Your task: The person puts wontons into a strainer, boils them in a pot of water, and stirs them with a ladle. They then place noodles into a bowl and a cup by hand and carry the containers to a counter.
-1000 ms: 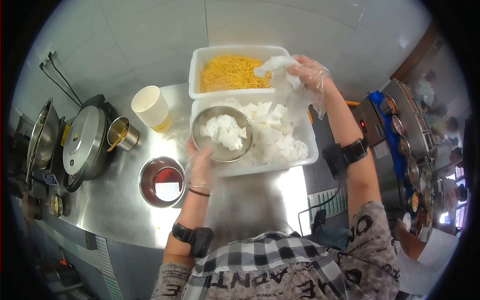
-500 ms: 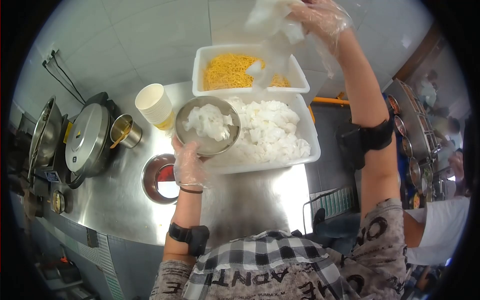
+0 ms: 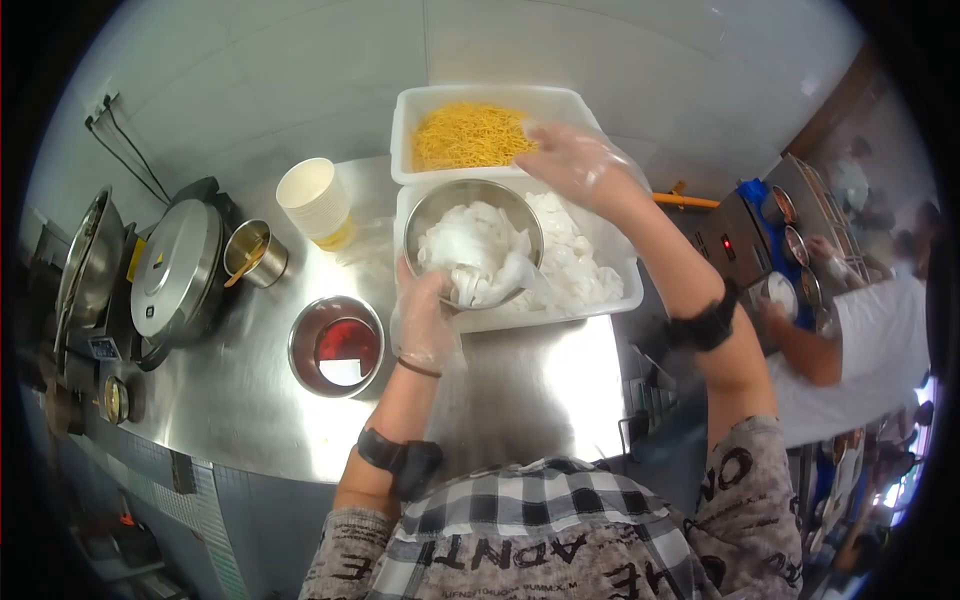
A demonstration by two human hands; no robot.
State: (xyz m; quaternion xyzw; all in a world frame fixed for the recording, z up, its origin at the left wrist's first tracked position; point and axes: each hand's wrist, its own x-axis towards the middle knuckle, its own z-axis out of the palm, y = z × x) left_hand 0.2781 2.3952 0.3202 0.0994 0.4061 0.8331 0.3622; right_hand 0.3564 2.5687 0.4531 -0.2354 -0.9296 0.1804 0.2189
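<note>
A clear plastic glove covers my left hand (image 3: 425, 318), which grips the near left rim of a round metal bowl (image 3: 412, 225). White noodles (image 3: 475, 250) lie heaped in the bowl, and some hang over its right edge. The bowl is above a white tub (image 3: 622, 300) that holds more white noodles (image 3: 575, 265). My right hand (image 3: 580, 168), also gloved, is over the right part of a second white tub (image 3: 402, 150) with yellow noodles (image 3: 465, 135). Its fingers are stretched toward the left, with nothing visible in them.
On the steel counter (image 3: 480, 400) stand a pot with red liquid (image 3: 345, 340), stacked paper cups (image 3: 312, 200), a metal cup with a spoon (image 3: 255, 255) and a lidded cooker (image 3: 178, 270). At the right, a co-worker's arm (image 3: 810, 350) is beside metal bowls (image 3: 780, 207).
The bowl and my left hand have moved right, over the near tub. My right hand has come down from above and no longer holds white noodles. The bowl's heap is larger.
</note>
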